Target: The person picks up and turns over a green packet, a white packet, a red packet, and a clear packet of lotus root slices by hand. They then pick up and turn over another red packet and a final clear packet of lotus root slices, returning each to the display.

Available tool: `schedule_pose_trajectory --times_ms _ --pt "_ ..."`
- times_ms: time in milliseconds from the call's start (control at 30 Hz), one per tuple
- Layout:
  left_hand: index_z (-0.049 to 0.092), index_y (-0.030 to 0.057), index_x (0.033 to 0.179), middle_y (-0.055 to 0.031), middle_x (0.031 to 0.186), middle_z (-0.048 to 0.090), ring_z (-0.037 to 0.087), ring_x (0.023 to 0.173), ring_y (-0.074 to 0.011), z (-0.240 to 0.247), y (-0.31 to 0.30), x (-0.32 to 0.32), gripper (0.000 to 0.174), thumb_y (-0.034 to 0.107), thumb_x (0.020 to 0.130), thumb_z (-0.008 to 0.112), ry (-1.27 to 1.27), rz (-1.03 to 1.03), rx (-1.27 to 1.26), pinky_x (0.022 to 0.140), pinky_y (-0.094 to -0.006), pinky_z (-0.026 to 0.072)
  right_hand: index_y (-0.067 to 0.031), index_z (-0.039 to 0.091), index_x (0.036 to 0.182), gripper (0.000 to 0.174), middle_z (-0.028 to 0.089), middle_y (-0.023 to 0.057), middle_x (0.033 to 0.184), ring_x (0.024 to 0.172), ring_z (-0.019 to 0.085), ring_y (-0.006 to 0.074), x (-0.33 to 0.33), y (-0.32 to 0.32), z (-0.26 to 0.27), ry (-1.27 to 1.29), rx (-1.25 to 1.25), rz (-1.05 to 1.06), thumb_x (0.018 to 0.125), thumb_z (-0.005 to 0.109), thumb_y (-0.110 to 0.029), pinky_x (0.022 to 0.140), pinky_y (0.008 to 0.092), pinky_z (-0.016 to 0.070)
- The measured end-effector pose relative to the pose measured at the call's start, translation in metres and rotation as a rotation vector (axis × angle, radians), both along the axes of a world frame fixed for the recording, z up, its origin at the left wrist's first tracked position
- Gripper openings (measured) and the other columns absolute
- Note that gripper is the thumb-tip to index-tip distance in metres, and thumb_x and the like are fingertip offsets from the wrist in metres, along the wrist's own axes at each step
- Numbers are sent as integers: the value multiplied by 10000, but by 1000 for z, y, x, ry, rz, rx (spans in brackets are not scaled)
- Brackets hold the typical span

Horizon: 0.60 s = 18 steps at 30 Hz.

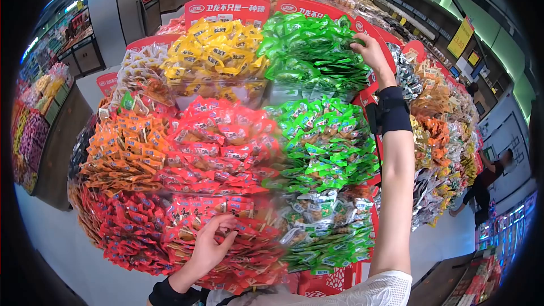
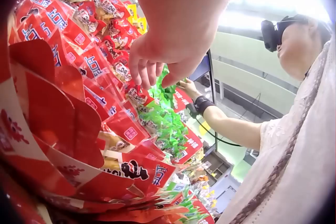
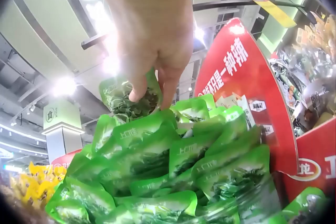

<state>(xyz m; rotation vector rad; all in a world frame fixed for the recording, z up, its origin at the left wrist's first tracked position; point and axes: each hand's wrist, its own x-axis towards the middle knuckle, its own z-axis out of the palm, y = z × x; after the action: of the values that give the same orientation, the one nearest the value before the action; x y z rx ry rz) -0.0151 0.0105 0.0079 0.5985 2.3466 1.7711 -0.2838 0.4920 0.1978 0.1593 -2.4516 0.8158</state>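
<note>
My right hand (image 1: 371, 54) reaches to the upper right of the display, over the green snack packets (image 1: 311, 45). In the right wrist view, its thumb lies across the front of an upright green packet (image 3: 126, 100) and its other fingers reach down beside it; the hand pinches this packet near its top edge. My left hand (image 1: 211, 245) hovers low at the front, over the red snack packets (image 1: 226, 209), fingers loosely curled and nothing in them. From the left wrist, the left hand (image 2: 163, 56) shows with its fingertips close over the red packets (image 2: 79, 56).
Yellow packets (image 1: 218, 51) lie left of the green ones, orange packets (image 1: 124, 147) further left. Red sign boards (image 1: 226, 10) stand behind the bins. More snacks (image 1: 436, 130) fill the right side. Another person (image 1: 493, 175) is at the far right.
</note>
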Motion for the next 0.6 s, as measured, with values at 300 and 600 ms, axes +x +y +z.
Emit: schedule_pose_trajectory --times_ms 300,600 --pt "484 20 1115 -63 938 591 571 828 -111 2 0 2 373 -58 764 582 5 -4 -15 687 -228 458 -69 607 1011 263 618 187 867 833 594 309 25 -5 0 -82 450 -245 752 624 -111 736 391 451" --pt "492 6 1103 -105 965 602 599 838 -154 -6 1 -2 355 -44 764 586 -13 -1 1 670 -246 474 -107 665 925 211 621 179 867 846 582 333 1 -26 3 -54 702 -109 720 615 -107 758 405 456"
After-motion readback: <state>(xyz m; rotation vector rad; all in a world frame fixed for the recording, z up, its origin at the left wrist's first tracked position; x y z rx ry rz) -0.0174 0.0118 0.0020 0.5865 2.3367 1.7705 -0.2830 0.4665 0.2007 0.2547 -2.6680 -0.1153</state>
